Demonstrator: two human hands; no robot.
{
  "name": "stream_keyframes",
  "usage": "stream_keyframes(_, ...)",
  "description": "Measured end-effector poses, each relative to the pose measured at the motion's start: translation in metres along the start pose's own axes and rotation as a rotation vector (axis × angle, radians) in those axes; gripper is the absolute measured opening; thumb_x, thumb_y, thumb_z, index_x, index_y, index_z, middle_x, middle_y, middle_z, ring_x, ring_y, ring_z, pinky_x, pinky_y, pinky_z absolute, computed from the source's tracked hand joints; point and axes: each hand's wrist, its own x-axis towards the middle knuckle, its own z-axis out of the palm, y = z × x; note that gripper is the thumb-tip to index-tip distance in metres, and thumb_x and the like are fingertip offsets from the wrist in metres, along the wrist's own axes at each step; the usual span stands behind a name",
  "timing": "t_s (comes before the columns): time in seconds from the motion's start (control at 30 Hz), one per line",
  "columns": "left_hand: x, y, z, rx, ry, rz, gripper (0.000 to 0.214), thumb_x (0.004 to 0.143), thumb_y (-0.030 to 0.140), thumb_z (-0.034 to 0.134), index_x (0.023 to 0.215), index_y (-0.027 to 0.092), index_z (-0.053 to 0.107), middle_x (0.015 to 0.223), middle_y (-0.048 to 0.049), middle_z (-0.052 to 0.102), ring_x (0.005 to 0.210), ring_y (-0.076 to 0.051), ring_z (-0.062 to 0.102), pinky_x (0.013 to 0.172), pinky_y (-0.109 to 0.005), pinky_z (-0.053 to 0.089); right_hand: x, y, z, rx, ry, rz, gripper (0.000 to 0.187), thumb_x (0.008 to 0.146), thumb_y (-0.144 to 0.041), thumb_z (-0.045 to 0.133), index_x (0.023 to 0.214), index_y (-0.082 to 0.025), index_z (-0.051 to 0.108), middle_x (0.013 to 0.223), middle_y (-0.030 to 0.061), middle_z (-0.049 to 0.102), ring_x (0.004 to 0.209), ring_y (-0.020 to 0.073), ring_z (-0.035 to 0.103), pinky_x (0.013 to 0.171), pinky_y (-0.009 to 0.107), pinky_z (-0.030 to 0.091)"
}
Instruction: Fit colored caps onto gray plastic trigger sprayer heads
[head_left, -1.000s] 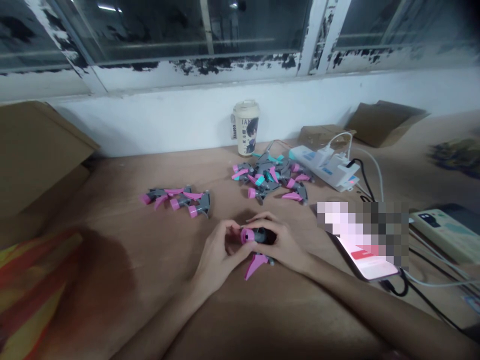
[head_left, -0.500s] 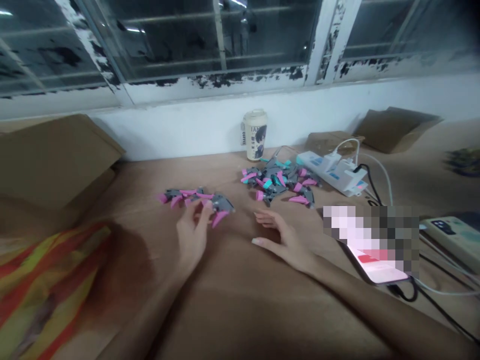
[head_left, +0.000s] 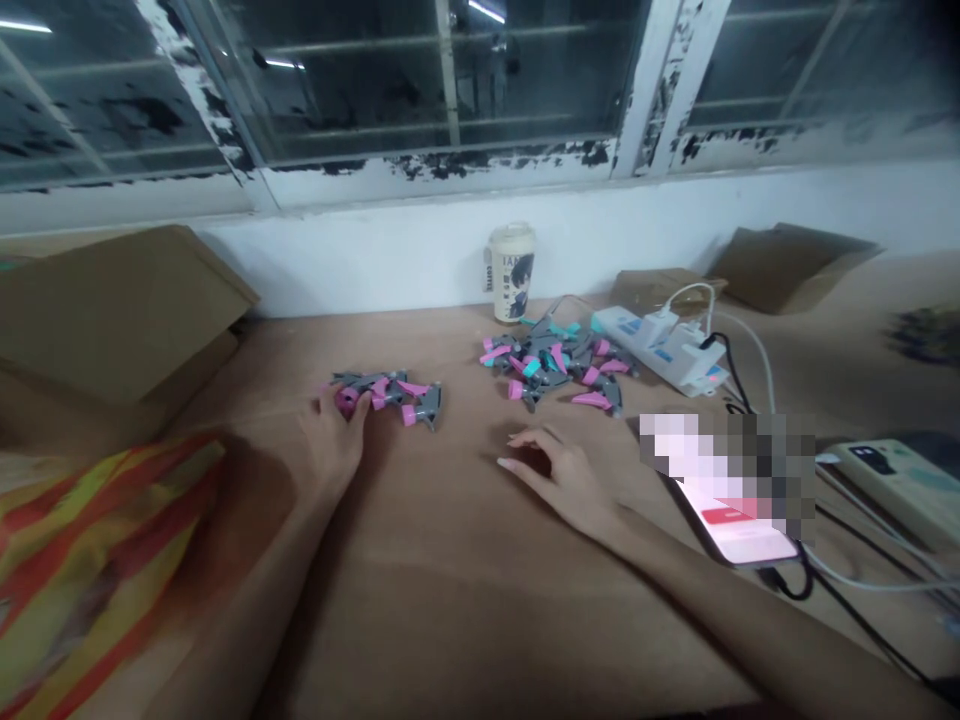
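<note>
While pinching a pink-capped spray head (head_left: pixel 346 400) in the left hand (head_left: pixel 330 440), fingers around its cap, at the left of a small cluster (head_left: pixel 381 391), holds the right hand (head_left: pixel 566 478) clear, fingers apart.

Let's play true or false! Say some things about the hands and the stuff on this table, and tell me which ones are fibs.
1. The left hand has its thumb and fingers around a grey plastic spray head with a round pink cap. True.
2. The right hand holds a spray head too. False: it is empty, with a gap between thumb and fingers.
3. The tall cream lidded cup stands upright. True.
4. The long white power strip lies left of the bigger pile of grey, pink and teal spray heads. False: it lies to the right.
</note>
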Motion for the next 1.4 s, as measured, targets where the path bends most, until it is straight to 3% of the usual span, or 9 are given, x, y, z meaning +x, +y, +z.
stream_keyframes(0.1, -0.009, 0.013, -0.001, 0.126, 0.089, 0.070, 0.046, 0.083, 0.044, 0.048, 0.116, 0.013, 0.054, 0.115, -0.0222, 0.052, 0.112, -0.039, 0.044, 0.090, -0.053, 0.036, 0.003, 0.001, -0.001, -0.056, 0.016, -0.042, 0.010, 0.084, -0.030, 0.057, 0.088, -0.021, 0.059, 0.094, 0.0042, 0.061, 0.091, 0.0187, 0.058, 0.084, 0.036, 0.047)
stream_keyframes(0.23, -0.032, 0.044, 0.004, 0.101, 0.137, 0.318, 0.034, 0.085, 0.035, 0.049, 0.112, 0.017, 0.056, 0.121, -0.0183, 0.051, 0.114, -0.036, 0.043, 0.092, -0.051, 0.033, 0.005, 0.003, -0.001, -0.109, 0.024, -0.063, 0.006, 0.084, -0.025, 0.056, 0.084, -0.020, 0.060, 0.092, 0.0046, 0.059, 0.089, 0.0189, 0.057, 0.082, 0.035, 0.047)
stream_keyframes(0.4, -0.064, 0.088, 0.028, 0.033, -0.241, 0.643, 0.018, 0.086, 0.024, 0.048, 0.099, 0.017, 0.059, 0.096, -0.0100, 0.061, 0.095, -0.027, 0.054, 0.087, -0.043, 0.039, 0.004, 0.003, 0.001, -0.168, 0.037, -0.066, 0.005, 0.083, -0.020, 0.056, 0.081, -0.019, 0.060, 0.090, 0.0052, 0.059, 0.088, 0.0193, 0.055, 0.081, 0.035, 0.046)
stream_keyframes(0.5, -0.071, 0.109, 0.047, -0.070, -0.340, 0.606, 0.019, 0.085, 0.022, 0.049, 0.102, 0.017, 0.057, 0.095, -0.0079, 0.059, 0.093, -0.023, 0.056, 0.084, -0.037, 0.043, 0.005, 0.004, 0.001, -0.200, 0.050, -0.071, 0.005, 0.082, -0.016, 0.056, 0.080, -0.019, 0.060, 0.089, 0.0047, 0.060, 0.087, 0.0192, 0.055, 0.080, 0.035, 0.046)
stream_keyframes(0.67, -0.062, 0.130, 0.079, -0.127, -0.353, 0.536, 0.042, 0.084, 0.024, 0.054, 0.124, 0.016, 0.047, 0.110, -0.0118, 0.051, 0.096, -0.023, 0.057, 0.082, -0.035, 0.047, 0.008, 0.006, 0.002, -0.238, 0.076, -0.075, 0.004, 0.081, -0.016, 0.058, 0.078, -0.019, 0.059, 0.088, 0.0045, 0.059, 0.088, 0.0196, 0.055, 0.080, 0.034, 0.046)
stream_keyframes(0.8, -0.053, 0.137, 0.091, -0.175, -0.385, 0.510, 0.035, 0.082, 0.019, 0.056, 0.117, 0.017, 0.054, 0.108, -0.0119, 0.051, 0.098, -0.025, 0.056, 0.085, -0.038, 0.046, 0.010, 0.008, 0.001, -0.250, 0.080, -0.073, 0.005, 0.081, -0.015, 0.057, 0.078, -0.019, 0.059, 0.088, 0.0046, 0.058, 0.088, 0.0193, 0.055, 0.080, 0.034, 0.047)
stream_keyframes(0.97, -0.053, 0.136, 0.079, -0.266, -0.428, 0.490, 0.026, 0.080, 0.015, 0.058, 0.105, 0.018, 0.059, 0.102, -0.0090, 0.059, 0.096, -0.024, 0.058, 0.084, -0.038, 0.047, 0.013, 0.013, -0.002, -0.298, 0.161, -0.106, 0.026, 0.075, -0.012, 0.062, 0.099, -0.017, 0.055, 0.103, 0.0090, 0.055, 0.097, 0.0235, 0.052, 0.084, 0.039, 0.048)
stream_keyframes(1.13, -0.071, 0.131, 0.051, -0.415, -0.480, 0.419, 0.023, 0.082, 0.030, 0.058, 0.102, 0.021, 0.060, 0.099, -0.0044, 0.066, 0.089, -0.019, 0.063, 0.080, -0.031, 0.050, 0.015, 0.014, -0.007, -0.312, 0.199, -0.184, 0.047, 0.073, -0.012, 0.065, 0.116, -0.017, 0.047, 0.116, 0.0112, 0.050, 0.109, 0.0253, 0.046, 0.092, 0.042, 0.044)
stream_keyframes(1.4, -0.108, 0.110, 0.011, -0.669, -0.589, 0.172, 0.029, 0.079, 0.040, 0.059, 0.100, 0.020, 0.061, 0.098, -0.0046, 0.068, 0.089, -0.020, 0.064, 0.078, -0.031, 0.051, 0.010, 0.008, -0.006, -0.250, 0.090, -0.330, 0.024, 0.080, -0.019, 0.061, 0.103, -0.021, 0.056, 0.099, 0.0041, 0.064, 0.097, 0.0198, 0.056, 0.097, 0.042, 0.038)
